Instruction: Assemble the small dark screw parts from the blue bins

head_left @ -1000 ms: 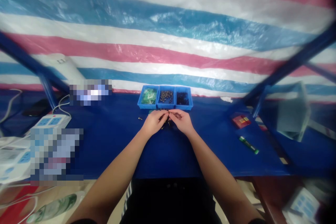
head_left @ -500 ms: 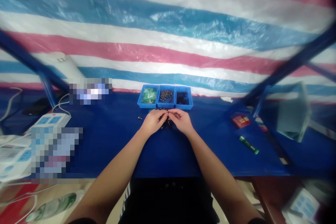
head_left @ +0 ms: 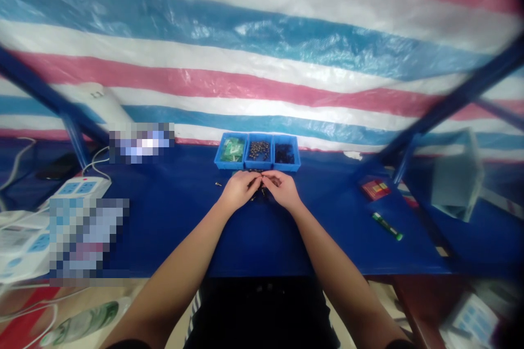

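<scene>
The thumb and forefinger of the left hand point(head_left: 239, 188) and of the right hand point(head_left: 283, 188) are pressed together tip to tip, the 2 pinches meeting on what looks like a tiny dark piece point(head_left: 261, 176); it is too small and blurred to say more. The other fingers of both hands are curled in. The piece is held just above the blue table top point(head_left: 172, 229), in front of the middle bin, and both wrists rest low over the table.

Under the hands lies a small scatter of dark loose bits point(head_left: 258, 194). 1 more small brass-coloured bit point(head_left: 218, 184) lies alone to the left of the left hand.

Just beyond the fingertips stands a row of 3 blue plastic bins, touching side by side: the left bin point(head_left: 226, 161) holds green parts, the middle bin point(head_left: 258, 164) holds small brown parts, and the right bin point(head_left: 286, 166) holds black parts.

Well to the right lie a flat red box point(head_left: 375, 189) and a green marker pen point(head_left: 387, 226). Far left sits a white power strip point(head_left: 82, 188). A red, white and blue striped plastic sheet point(head_left: 262, 65) hangs behind the table.
</scene>
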